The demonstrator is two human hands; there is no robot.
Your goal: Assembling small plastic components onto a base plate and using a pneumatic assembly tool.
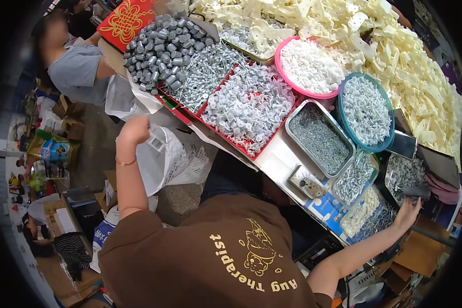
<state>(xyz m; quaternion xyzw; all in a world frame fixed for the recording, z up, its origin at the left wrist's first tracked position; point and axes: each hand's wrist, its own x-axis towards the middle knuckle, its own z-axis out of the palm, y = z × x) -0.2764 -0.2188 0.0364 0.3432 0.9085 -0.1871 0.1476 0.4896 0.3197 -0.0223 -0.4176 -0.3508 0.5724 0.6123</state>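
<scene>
Over an open white woven bag (177,156) at the left, my left hand (134,129) is closed. A pale plastic piece (157,139) shows just beside its fingers; whether they hold it is unclear. My right arm stretches to the table's right end, where my right hand (407,214) has its fingers at a dark grey cylindrical tool (415,192). That tool lies across the near edge of a box of small clear and metal parts (405,172). Below the hand is a heap of loose metal screws (379,222).
Red trays hold white-capped nails (246,108) and grey plugs (164,49). Beside them stand a pink basin (278,61), a teal basin (390,141), a metal tray of tiny screws (321,138) and a phone (307,181). Cream plastic parts (395,77) pile up behind. Another person (74,66) sits at far left.
</scene>
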